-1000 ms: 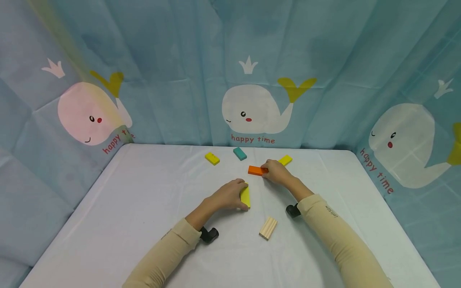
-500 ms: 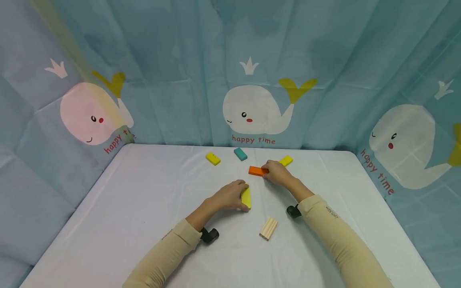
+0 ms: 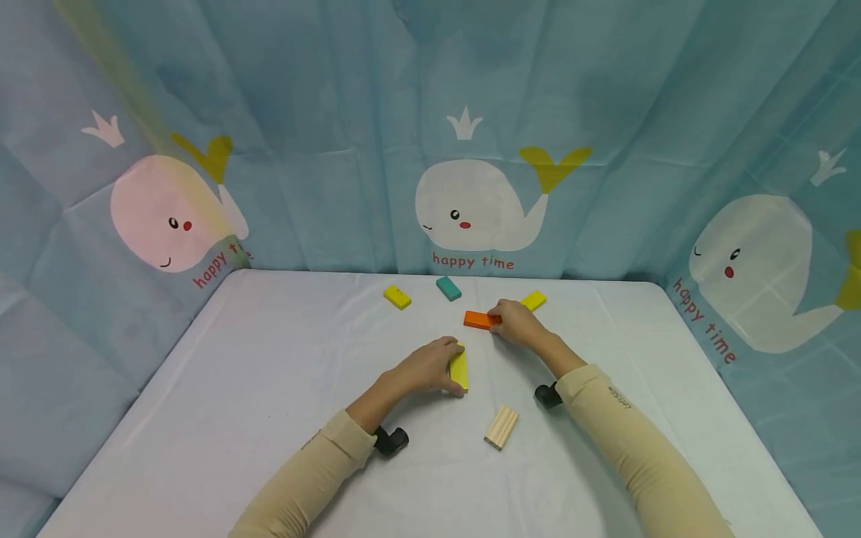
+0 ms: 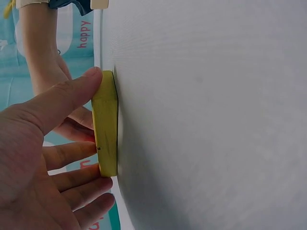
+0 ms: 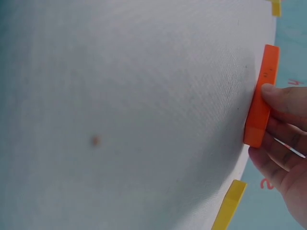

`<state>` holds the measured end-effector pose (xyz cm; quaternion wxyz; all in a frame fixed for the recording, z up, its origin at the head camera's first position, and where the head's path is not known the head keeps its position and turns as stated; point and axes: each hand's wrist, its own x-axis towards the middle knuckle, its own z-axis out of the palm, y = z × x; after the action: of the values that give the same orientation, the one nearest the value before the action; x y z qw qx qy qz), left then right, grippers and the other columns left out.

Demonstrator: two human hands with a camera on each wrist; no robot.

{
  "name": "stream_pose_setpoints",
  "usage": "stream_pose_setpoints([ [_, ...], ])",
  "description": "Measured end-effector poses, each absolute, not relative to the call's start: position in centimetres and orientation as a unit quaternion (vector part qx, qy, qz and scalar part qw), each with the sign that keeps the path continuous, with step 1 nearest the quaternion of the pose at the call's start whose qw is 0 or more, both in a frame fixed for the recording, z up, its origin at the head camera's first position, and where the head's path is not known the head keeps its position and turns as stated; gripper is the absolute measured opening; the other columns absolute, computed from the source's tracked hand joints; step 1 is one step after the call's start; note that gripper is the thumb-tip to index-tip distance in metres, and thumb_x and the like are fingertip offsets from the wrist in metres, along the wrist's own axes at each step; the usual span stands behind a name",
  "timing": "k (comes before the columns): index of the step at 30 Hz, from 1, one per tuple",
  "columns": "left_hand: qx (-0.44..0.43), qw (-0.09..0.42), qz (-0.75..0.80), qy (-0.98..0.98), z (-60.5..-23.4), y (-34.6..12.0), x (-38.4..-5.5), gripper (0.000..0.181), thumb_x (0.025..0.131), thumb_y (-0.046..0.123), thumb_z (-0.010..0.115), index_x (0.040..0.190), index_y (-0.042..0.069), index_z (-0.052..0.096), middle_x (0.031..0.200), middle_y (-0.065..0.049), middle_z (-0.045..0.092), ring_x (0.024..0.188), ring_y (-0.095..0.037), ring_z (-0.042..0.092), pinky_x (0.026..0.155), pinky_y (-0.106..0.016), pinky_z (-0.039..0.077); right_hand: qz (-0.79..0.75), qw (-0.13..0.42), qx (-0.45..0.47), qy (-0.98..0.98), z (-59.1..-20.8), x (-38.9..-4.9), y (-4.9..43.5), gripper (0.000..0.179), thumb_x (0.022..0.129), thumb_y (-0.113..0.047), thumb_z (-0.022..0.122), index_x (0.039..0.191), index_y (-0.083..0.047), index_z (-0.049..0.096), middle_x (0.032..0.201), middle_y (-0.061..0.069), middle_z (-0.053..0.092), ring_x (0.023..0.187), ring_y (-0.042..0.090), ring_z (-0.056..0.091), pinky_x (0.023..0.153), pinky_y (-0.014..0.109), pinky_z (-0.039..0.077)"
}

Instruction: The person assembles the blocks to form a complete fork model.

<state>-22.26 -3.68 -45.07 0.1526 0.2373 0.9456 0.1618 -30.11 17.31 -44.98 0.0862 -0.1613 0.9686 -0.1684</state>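
Observation:
Near the middle of the white table my left hand (image 3: 425,366) holds a long yellow block (image 3: 460,369) by its two ends. The left wrist view has the thumb at one end of that yellow block (image 4: 106,127) and fingers at the other. Farther back, my right hand (image 3: 516,323) pinches the right end of an orange block (image 3: 476,320) lying flat. In the right wrist view, the thumb presses the side of the orange block (image 5: 260,103), and fingers lie behind it. Just behind the right hand is another yellow block (image 3: 534,300), partly hidden by it.
Toward the back edge lie a short yellow block (image 3: 397,297) and a teal block (image 3: 448,288). A plain wooden piece (image 3: 501,427) with lengthwise lines rests between the forearms. Blue curtains (image 3: 323,194) with whale prints stand around the white-covered table (image 3: 235,388).

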Motion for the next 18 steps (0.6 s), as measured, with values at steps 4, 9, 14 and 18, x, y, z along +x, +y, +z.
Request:
stream_pose_setpoints([
  [4, 0.237, 0.152, 0.158, 0.946, -44.97, -3.65, -22.20, 0.085, 0.073, 0.047, 0.083, 0.143, 0.013, 0.049, 0.151, -0.007, 0.044, 0.132, -0.021, 0.049, 0.111, -0.037, 0.042, -0.169, 0.089, -0.160, 0.968, -44.92, -30.14, 17.26, 0.037, 0.091, -0.014, 0.069, 0.124, 0.000, 0.065, 0.113, 0.014, 0.065, 0.099, 0.026, 0.059, 0.098, 0.041, 0.051],
  [9, 0.238, 0.152, 0.157, 0.946, -44.91, -3.68, -22.23, 0.084, 0.073, 0.047, 0.083, 0.143, 0.013, 0.049, 0.151, -0.007, 0.044, 0.132, -0.021, 0.049, 0.112, -0.037, 0.041, -0.171, 0.091, -0.158, 0.968, -44.86, -30.20, 17.19, 0.037, 0.091, -0.014, 0.069, 0.125, 0.001, 0.065, 0.112, 0.014, 0.064, 0.098, 0.025, 0.058, 0.098, 0.040, 0.051],
  [14, 0.237, 0.159, 0.163, 0.944, -45.03, -3.78, -22.27, 0.084, 0.074, 0.047, 0.082, 0.143, 0.013, 0.048, 0.152, -0.007, 0.042, 0.134, -0.021, 0.047, 0.112, -0.037, 0.041, -0.172, 0.096, -0.164, 0.967, -44.85, -30.30, 17.33, 0.036, 0.091, -0.013, 0.068, 0.124, 0.001, 0.065, 0.112, 0.014, 0.064, 0.097, 0.025, 0.058, 0.097, 0.040, 0.051],
  [18, 0.236, 0.164, 0.169, 0.943, -45.06, -3.89, -22.22, 0.079, 0.078, 0.049, 0.078, 0.143, 0.013, 0.049, 0.152, -0.007, 0.042, 0.137, -0.022, 0.045, 0.114, -0.039, 0.039, -0.173, 0.100, -0.168, 0.965, -44.90, -30.30, 17.45, 0.036, 0.091, -0.011, 0.066, 0.124, 0.001, 0.065, 0.112, 0.015, 0.064, 0.097, 0.025, 0.057, 0.098, 0.040, 0.051],
])
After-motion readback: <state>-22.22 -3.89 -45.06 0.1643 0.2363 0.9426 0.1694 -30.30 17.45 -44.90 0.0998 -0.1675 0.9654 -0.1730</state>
